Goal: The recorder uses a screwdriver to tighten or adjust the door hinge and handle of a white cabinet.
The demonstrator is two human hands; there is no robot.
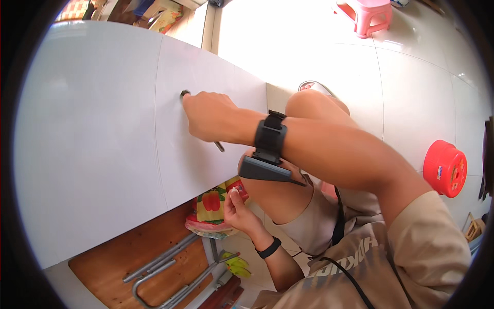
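My right hand (210, 116) is closed in a fist around a dark rod (220, 147). One end of the rod pokes out past my thumb and the other below my palm; the fist hides the middle, so I cannot tell its kind. The fist is over a white panel (103, 118) with thin seams. A dark device on a black strap (269, 139) circles my right wrist. Lower down, beside a colourful patterned bag (210, 202), my left hand (238, 212) is raised with its fingers curled together. Something small and pale may be at its fingertips. A black band circles that wrist.
Below the panel are a brown wooden board (98, 270) and grey metal tubes (159, 265). A red stool (445, 169) lies on the tiled floor at right, with a pink stool (366, 15) at the top. My bent knees are close to the panel's edge.
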